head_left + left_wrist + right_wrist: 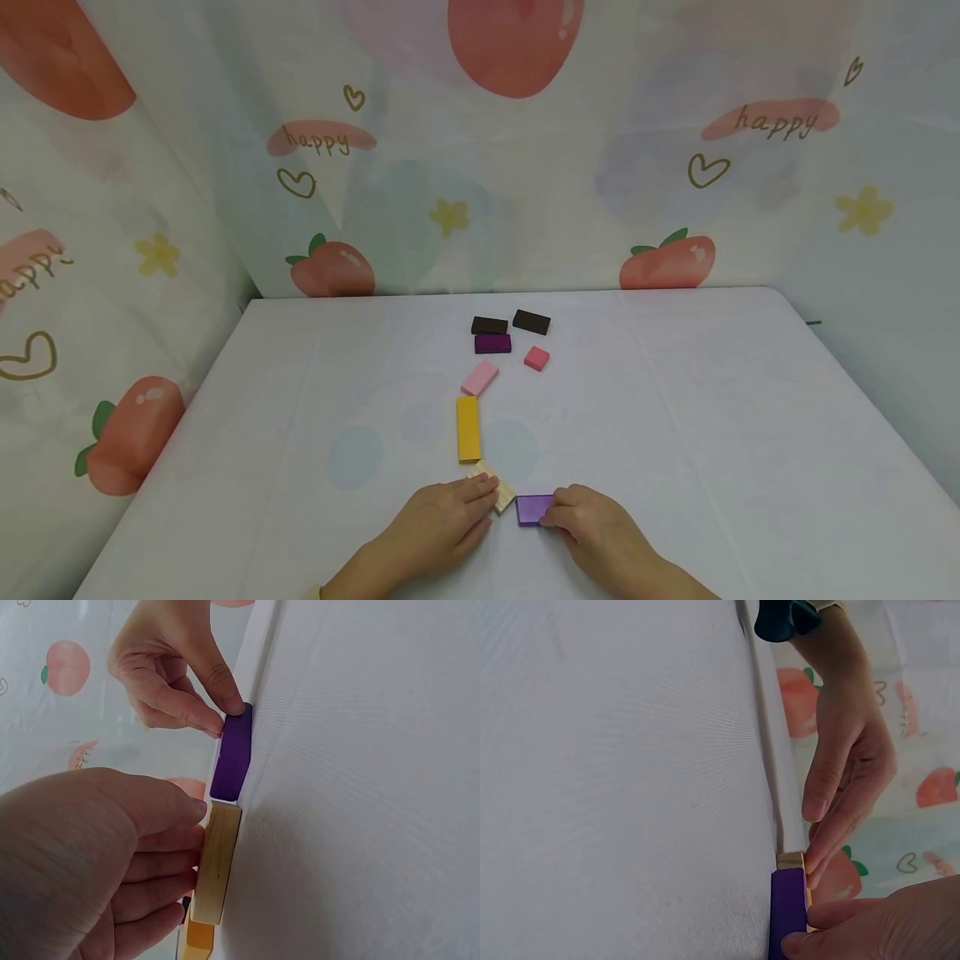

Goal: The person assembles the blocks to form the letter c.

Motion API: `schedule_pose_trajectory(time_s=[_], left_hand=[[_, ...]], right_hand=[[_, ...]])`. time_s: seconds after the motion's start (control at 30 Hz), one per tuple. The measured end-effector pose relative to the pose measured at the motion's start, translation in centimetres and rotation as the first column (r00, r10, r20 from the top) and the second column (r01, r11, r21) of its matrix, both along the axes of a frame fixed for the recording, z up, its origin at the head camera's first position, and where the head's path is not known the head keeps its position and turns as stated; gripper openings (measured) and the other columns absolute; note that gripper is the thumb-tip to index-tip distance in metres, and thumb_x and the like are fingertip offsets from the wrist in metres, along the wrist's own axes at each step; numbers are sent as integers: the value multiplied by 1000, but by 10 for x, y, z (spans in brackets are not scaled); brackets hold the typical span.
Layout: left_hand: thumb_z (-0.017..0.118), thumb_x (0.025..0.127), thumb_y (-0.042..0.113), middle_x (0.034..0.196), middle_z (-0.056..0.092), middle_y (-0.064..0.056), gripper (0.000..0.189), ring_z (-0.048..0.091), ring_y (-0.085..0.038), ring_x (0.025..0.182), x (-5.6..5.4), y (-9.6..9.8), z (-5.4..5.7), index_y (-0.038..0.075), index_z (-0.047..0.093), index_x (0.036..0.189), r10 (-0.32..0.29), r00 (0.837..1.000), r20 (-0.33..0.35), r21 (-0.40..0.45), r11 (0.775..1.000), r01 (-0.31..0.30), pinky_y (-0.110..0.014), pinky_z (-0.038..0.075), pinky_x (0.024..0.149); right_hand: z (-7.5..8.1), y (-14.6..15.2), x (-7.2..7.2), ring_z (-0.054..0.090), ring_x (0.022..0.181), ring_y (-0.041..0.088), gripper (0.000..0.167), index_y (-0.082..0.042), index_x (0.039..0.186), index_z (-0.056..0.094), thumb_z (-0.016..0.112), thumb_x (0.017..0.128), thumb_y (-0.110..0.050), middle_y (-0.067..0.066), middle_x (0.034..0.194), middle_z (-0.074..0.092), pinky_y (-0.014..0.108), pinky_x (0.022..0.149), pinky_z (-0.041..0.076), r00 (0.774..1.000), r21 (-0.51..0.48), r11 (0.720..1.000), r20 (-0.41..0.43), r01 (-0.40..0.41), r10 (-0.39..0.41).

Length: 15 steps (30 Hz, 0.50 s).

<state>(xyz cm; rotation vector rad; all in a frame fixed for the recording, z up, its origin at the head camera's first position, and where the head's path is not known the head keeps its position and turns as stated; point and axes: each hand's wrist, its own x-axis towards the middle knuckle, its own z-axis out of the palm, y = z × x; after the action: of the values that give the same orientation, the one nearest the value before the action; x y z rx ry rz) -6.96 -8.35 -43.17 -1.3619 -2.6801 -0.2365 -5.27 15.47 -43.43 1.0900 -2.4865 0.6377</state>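
Note:
Near the front of the table, my right hand (600, 529) pinches the right end of a purple block (529, 510) between thumb and fingers. The block lies flat, its left end close to the corner of a plain wooden block (506, 497). My left hand (442, 523) rests its straight fingers on that wooden block, partly covering it. In the left wrist view the wooden block (217, 862) and the purple block (234, 754) line up end to end with a narrow gap. A yellow block (468, 429) lies beyond the wooden one, their ends meeting.
A light pink block (480, 378) continues the line past the yellow one. Farther back lie a dark purple block (492, 344), two dark blocks, one of them (532, 322) to the right, and a small coral-pink block (536, 358). A white cloth (675, 450) covers the table; a printed curtain stands behind.

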Motion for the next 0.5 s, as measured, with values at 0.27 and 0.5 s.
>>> schedule_pose_trajectory(time_s=[0.27, 0.5], left_hand=[[59, 89, 23, 124, 57, -2, 32, 52, -11, 114, -1, 0, -1, 9, 64, 117, 2, 1000, 2, 2, 1000, -2, -26, 45, 89], [59, 89, 23, 124, 57, -1, 31, 52, -10, 114, -2, -1, -2, 9, 64, 117, -1, 1000, 7, -6, 1000, 1, -25, 45, 89]], right_hand=[[0, 0, -1, 52, 67, 4, 25, -11, 68, 69, 78, 55, 8, -10, 73, 56, 13, 60, 43, 1000, 2, 1000, -5, -1, 1], [1, 0, -1, 52, 67, 4, 25, -11, 69, 69, 77, 56, 9, -10, 73, 56, 13, 60, 43, 1000, 11, 1000, 17, 6, -6]])
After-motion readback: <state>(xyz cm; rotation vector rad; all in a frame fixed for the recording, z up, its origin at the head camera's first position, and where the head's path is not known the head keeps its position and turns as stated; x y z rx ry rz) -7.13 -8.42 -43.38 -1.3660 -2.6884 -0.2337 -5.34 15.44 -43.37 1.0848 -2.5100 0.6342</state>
